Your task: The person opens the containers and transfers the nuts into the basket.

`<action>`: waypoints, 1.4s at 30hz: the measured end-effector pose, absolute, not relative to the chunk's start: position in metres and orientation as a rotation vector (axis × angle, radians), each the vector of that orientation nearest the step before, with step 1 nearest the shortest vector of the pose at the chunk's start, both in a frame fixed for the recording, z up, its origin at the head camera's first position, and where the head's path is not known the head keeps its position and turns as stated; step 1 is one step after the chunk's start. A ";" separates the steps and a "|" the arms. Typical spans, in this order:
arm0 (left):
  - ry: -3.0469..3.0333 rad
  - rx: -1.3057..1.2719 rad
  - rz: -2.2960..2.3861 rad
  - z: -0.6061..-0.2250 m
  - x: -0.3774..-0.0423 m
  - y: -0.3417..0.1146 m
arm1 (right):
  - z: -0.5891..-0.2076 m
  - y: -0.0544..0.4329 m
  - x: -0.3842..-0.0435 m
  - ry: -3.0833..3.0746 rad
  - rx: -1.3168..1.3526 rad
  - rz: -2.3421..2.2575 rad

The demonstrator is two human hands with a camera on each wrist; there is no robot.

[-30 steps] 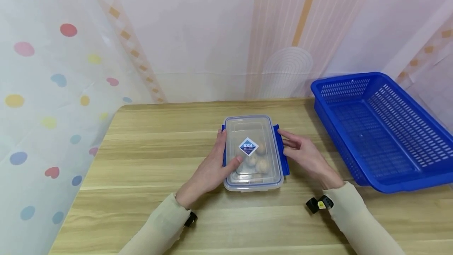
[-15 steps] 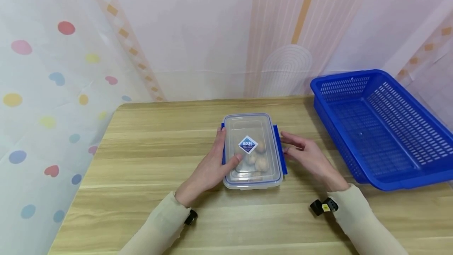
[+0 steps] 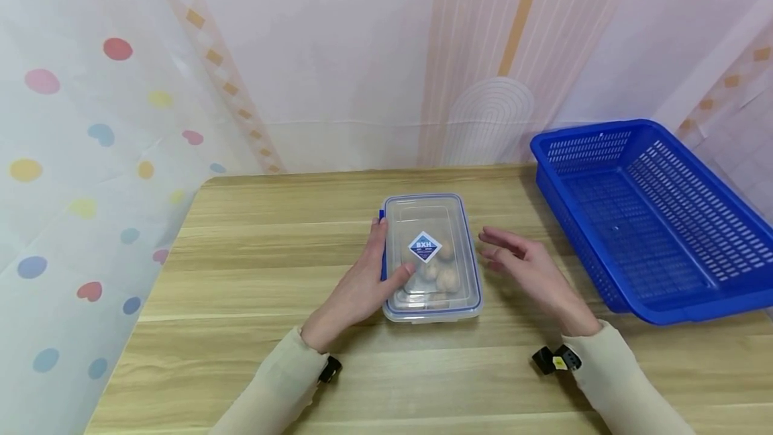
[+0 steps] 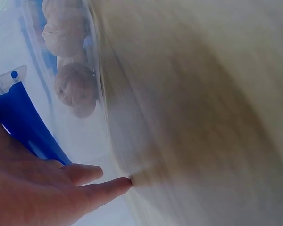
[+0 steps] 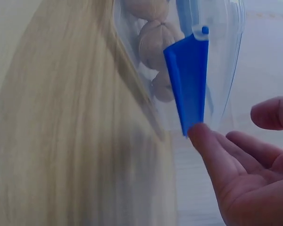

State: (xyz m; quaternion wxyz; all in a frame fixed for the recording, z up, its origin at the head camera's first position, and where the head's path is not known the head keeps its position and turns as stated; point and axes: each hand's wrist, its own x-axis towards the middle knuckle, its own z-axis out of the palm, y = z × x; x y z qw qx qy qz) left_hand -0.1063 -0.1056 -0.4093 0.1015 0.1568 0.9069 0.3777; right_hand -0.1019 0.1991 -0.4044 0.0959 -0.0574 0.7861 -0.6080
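A clear plastic food container (image 3: 432,213) with a blue-sealed lid lies flat on the table. Through its wall show several round, ridged, pale-brown things (image 4: 75,87), perhaps garlic bulbs. My left hand (image 3: 360,285) rests on the container's left side, thumb on the lid and fingers extended along the side near a blue latch (image 4: 28,122). My right hand (image 3: 534,277) is at the right side with relaxed fingers. In the right wrist view one fingertip meets the lower end of the blue latch (image 5: 188,80), which hangs down and is out of sight from the head.
On the right stands a blue slotted plastic basket (image 3: 546,183). Wood-grain table (image 3: 272,247) surface lies left of the container and in front of it. Patterned curtains (image 3: 338,72) hang behind the table and along its left.
The right latch stuck out sideways from the lid earlier; now it has swung down out of the head view. My right hand has drawn slightly right. My left hand stays on the container.
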 end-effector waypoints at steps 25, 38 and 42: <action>2.705 0.479 1.138 -0.406 -0.106 -0.104 | -0.390 0.168 -0.088 2.961 -0.535 -1.199; 2.704 0.473 1.127 -0.404 -0.104 -0.106 | -0.392 0.151 -0.094 3.012 -0.769 -0.790; 2.699 0.471 1.131 -0.405 -0.104 -0.106 | -0.394 0.152 -0.097 3.012 -0.783 -0.716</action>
